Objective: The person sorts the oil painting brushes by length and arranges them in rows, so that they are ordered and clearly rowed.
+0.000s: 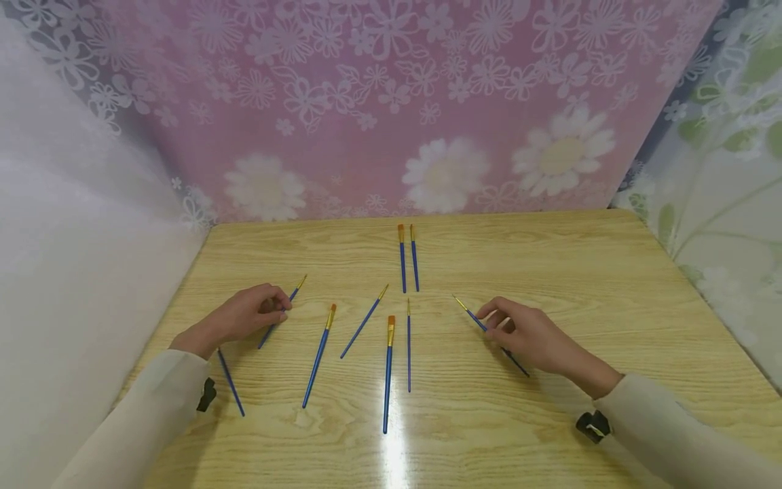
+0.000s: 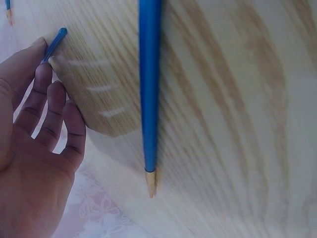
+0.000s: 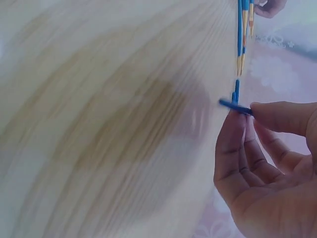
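My left hand (image 1: 244, 316) pinches a thin blue-handled paintbrush (image 1: 267, 336) between thumb and fingers, low over the left part of the wooden table. Its yellow ferrule points to the back right. In the left wrist view the blue handle end (image 2: 55, 43) sticks out past the fingertips. On the right side, my right hand (image 1: 531, 333) pinches another slim paintbrush (image 1: 516, 363) by its handle, tip slanting to the back left. The right wrist view shows that handle (image 3: 230, 104) between thumb and forefinger. Nearest the left hand lies a flat paintbrush (image 1: 314, 367) with brown bristles.
Two paintbrushes (image 1: 402, 268) lie side by side near the back of the table (image 1: 550, 258). In the middle are a thin slanted brush (image 1: 364, 322), a wide flat brush (image 1: 387, 380) and a fine brush (image 1: 409, 353). One more brush (image 1: 232, 387) is partly hidden by my left forearm.
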